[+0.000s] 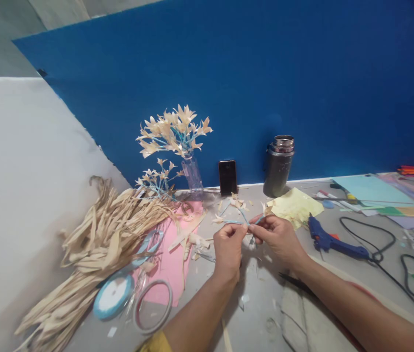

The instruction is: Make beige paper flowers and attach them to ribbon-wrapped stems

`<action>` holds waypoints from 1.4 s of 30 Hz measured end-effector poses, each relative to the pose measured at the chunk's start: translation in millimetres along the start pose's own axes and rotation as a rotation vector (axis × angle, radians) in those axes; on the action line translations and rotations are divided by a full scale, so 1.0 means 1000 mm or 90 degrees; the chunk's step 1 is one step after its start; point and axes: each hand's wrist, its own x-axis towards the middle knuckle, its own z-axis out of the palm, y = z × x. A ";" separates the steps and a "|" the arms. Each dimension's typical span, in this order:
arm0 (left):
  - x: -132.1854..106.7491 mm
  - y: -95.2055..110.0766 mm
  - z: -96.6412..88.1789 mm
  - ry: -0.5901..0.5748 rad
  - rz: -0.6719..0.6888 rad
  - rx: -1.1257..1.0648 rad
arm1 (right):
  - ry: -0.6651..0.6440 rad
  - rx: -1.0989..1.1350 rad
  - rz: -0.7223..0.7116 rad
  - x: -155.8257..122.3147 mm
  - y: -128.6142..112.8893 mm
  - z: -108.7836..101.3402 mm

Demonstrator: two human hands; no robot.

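Observation:
Both hands meet above the middle of the table, pinching a small spray of husk flowers [235, 200] on blue-wrapped stems. My left hand [229, 247] is closed, thumb and fingertips on the place where the stems join. Just beside it, my right hand [276, 237] pinches the same joint, with one cream flower showing above its fingers. The stems fan out to the left, up and to the right. What lies between the fingertips is partly hidden. Loose husk pieces [196, 240] lie left of my left hand.
Dried corn husks [107, 234], a blue ribbon roll [113, 296] and a grey tape ring [153, 307] lie left. Behind stand a clear vase of flowers [192, 176], a phone [228, 177] and a flask [279, 168]. A blue glue gun [333, 242] with its cord lies right.

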 end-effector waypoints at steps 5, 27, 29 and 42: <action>-0.002 0.001 -0.001 -0.043 -0.049 -0.036 | 0.012 0.063 0.007 0.006 0.006 -0.003; 0.011 0.003 -0.020 -0.178 0.056 0.069 | -0.020 0.235 0.070 0.014 0.010 -0.007; 0.007 0.004 -0.019 -0.206 0.022 0.021 | -0.024 0.229 0.071 0.015 0.010 -0.007; 0.008 0.003 -0.018 -0.226 0.037 -0.112 | -0.170 0.315 0.137 0.009 0.001 -0.013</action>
